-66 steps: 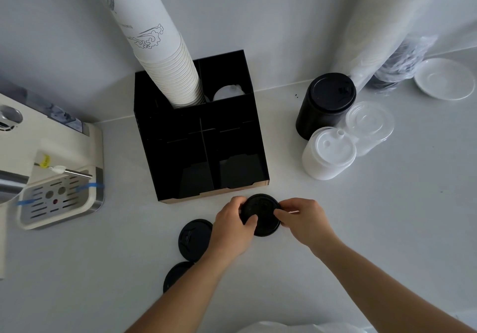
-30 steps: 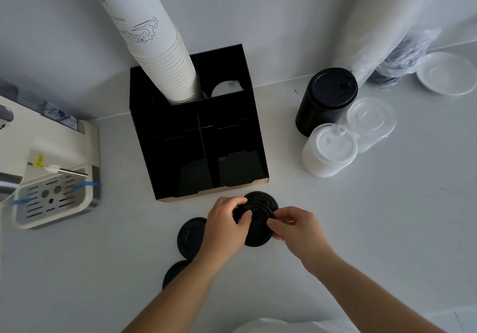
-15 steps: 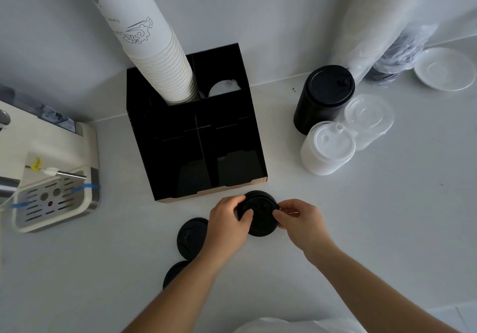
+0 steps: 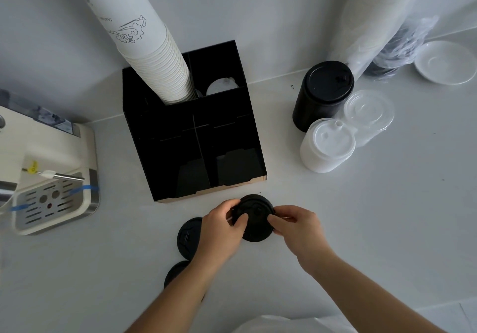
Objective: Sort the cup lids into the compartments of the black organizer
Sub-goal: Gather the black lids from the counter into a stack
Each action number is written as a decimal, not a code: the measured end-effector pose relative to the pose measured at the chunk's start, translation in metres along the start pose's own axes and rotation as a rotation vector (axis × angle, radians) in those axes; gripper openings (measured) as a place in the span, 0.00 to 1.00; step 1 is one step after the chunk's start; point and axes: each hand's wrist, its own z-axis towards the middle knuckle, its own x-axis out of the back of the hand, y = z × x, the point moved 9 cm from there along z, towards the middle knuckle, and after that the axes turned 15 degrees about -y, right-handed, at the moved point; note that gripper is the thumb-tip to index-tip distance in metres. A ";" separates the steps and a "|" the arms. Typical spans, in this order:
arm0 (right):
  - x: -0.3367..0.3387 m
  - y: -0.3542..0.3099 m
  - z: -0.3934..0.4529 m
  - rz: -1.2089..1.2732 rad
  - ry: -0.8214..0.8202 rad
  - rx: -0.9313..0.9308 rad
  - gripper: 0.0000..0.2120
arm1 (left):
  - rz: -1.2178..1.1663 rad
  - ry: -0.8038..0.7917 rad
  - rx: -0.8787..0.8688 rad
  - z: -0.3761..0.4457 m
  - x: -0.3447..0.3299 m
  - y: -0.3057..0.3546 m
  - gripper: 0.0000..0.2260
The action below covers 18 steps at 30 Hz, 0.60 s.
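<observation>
While the printed writing on the tall stack of paper cups [image 4: 152,56] is staying too small to read beside its cloud drawing, the left hand [image 4: 222,227] and right hand [image 4: 296,225] are both pinching opposite edges of a black lid [image 4: 255,219], which is lying nearly flat with its top facing up, just in front of the black organizer [image 4: 193,136] standing against the worktop's [image 4: 361,216] back edge. Two more black lids [image 4: 187,237] are lying flat on the worktop under the left forearm, nearer the front edge.
</observation>
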 end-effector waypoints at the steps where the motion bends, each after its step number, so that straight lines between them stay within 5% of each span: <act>1: -0.001 0.001 -0.001 0.005 0.000 0.001 0.05 | -0.005 -0.001 0.003 -0.002 0.001 -0.001 0.18; 18: -0.018 0.016 -0.011 0.037 -0.033 0.003 0.10 | 0.024 -0.042 0.064 -0.014 0.011 -0.013 0.21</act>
